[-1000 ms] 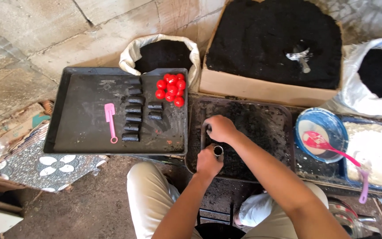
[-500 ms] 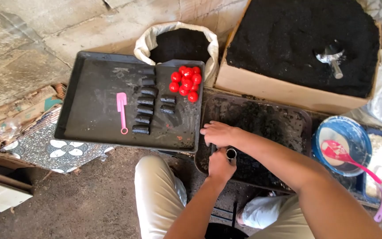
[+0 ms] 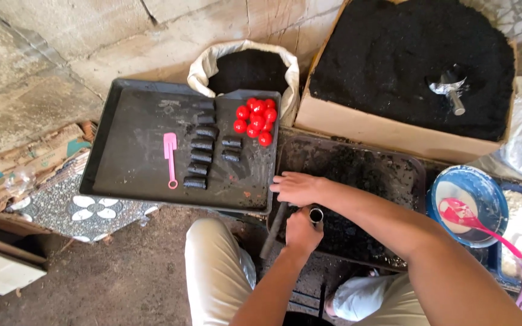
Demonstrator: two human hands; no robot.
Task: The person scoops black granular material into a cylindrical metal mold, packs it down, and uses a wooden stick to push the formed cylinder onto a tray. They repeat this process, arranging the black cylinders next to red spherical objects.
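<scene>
My left hand [image 3: 301,234] is closed around a small metal tube [image 3: 316,214], held upright with its open end up over a dark tray of black powder [image 3: 370,175]. My right hand [image 3: 297,187] lies flat, palm down, just above the tube at the tray's left rim, fingers pointing left. A dark rod [image 3: 272,230] slants down beside my left hand. To the left, a black tray [image 3: 134,163] holds several black cylinders [image 3: 202,151], a cluster of red balls [image 3: 255,119] and a pink spatula [image 3: 170,158].
A cardboard box of black powder [image 3: 406,60] with a metal scoop [image 3: 449,92] stands at the back right. A white sack of black powder [image 3: 248,67] sits behind the trays. A blue bowl [image 3: 467,202] with a pink spoon is at the right. My knees are below.
The view has shifted, so everything sits further right and lower in the picture. My hands stay together at the powder tray, the left one still on the tube.
</scene>
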